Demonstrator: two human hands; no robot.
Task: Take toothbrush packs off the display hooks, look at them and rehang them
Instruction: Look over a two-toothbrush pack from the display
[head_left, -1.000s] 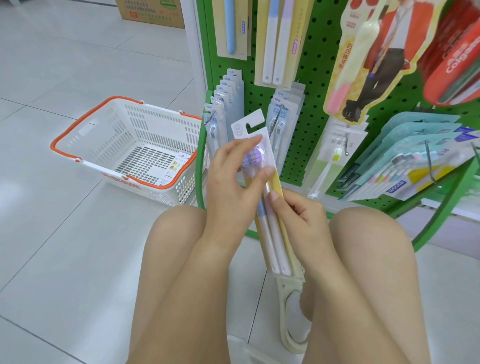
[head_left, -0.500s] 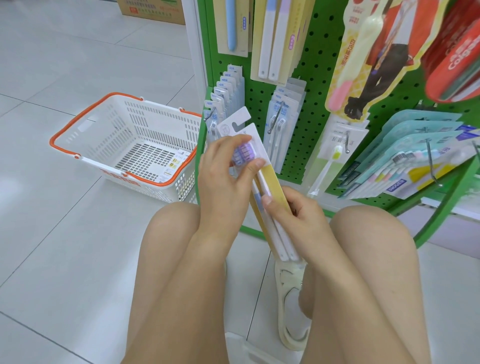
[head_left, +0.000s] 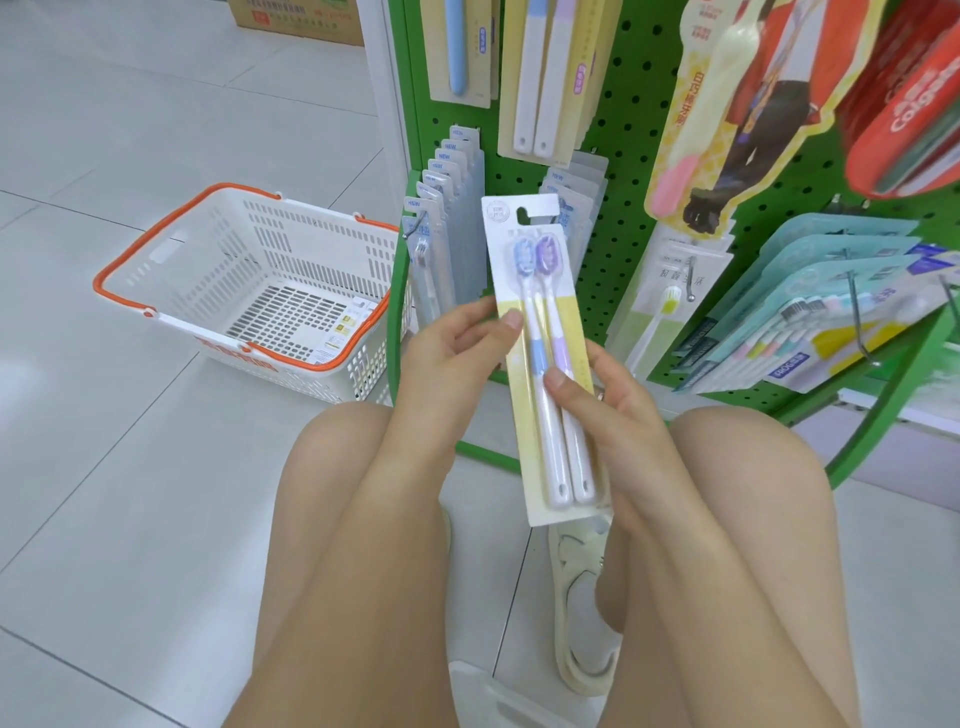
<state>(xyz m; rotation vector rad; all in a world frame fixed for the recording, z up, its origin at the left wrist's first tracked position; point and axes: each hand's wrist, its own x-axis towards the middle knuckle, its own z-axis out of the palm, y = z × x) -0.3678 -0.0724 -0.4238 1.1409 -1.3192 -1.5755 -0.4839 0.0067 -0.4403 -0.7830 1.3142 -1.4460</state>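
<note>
Hands both on one toothbrush pack (head_left: 545, 364), held off the hooks above the knees; left hand (head_left: 447, 358) pinches its left edge at mid-height, thumb on the front face, fingers behind; right hand (head_left: 608, 400) grips the right edge lower down, thumb pressed on the handles. Green pegboard (head_left: 623, 130) directly behind, hung packs (head_left: 447, 208) crowded to the left and right of it; white basket (head_left: 249, 291) with orange rim on floor at left. Pack nearly upright, front facing camera; two brushes, blue and purple heads, white handles, yellow card.
</note>
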